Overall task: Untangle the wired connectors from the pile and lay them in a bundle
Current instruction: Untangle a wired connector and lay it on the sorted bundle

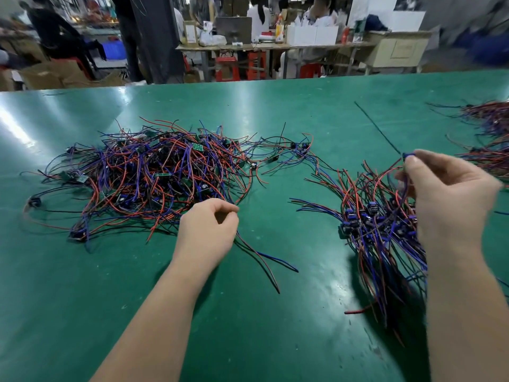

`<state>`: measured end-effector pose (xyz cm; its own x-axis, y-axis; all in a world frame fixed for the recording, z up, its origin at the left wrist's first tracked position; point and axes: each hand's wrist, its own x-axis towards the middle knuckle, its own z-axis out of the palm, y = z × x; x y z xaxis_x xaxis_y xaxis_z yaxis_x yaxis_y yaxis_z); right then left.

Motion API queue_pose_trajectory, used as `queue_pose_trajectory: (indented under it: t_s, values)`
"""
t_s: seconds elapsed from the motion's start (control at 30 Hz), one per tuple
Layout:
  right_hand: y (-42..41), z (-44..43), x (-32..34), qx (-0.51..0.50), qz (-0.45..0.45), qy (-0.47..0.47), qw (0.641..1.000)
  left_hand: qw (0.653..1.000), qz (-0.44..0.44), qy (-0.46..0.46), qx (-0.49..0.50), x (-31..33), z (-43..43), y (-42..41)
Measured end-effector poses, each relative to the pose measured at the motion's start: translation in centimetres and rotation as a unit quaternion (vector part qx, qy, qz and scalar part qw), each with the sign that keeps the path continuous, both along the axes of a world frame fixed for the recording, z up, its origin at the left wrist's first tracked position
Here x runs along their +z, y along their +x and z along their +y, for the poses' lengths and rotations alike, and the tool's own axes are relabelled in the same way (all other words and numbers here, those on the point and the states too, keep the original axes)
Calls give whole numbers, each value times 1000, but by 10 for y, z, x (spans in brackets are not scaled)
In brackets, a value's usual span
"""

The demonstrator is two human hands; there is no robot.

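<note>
1. The right hand is raised above the table. Its thumb and forefinger pinch one small blue connector at the tips, and the other fingers are curled behind.
2. From that pinch thin red and blue leads drop towards the bundle. How many leads there are is too fine to count.
3. The bundle lies on the table below and just left of the right hand. Its blue connectors are grouped near the middle, and its wires run roughly side by side towards the near edge. There are too many to count.
4. The left hand rests low at the near edge of the pile, thumb tip closed against forefinger, the rest of the fingers curled in. It holds the loose wires, which come out under the palm: three strands, one red, one blue, one black. They trail across the table towards the bundle without reaching it.
5. The one pile is a wide tangle of red, blue and black wires with dark connectors and a few small green boards among them. A thin trail of wires links its far right side to the bundle.
6. A single dark wire lies straight on the table beyond the bundle.
7. Two further heaps of the same wires sit at the right edge, partly cut off.
</note>
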<state>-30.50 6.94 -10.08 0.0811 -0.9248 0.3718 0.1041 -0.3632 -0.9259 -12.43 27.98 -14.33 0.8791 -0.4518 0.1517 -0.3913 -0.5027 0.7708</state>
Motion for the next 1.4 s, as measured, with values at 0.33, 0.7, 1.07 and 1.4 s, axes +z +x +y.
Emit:
queue_pose_trajectory:
  t_s: [0.33,0.7,1.07,1.4]
  values:
    - [-4,-15,-22,-6,530,8,848,984,-29,176,22,-12,1,0]
    - [21,20,-17,37,336,-146,930,999,2,52,8,-15,-7,1]
    - [50,68,-27,430,98,207,873,909,243,-254,-225,8,-13,-32]
    - [48,57,-29,368,113,216,897,920,262,-184,-225,6,-15,-45]
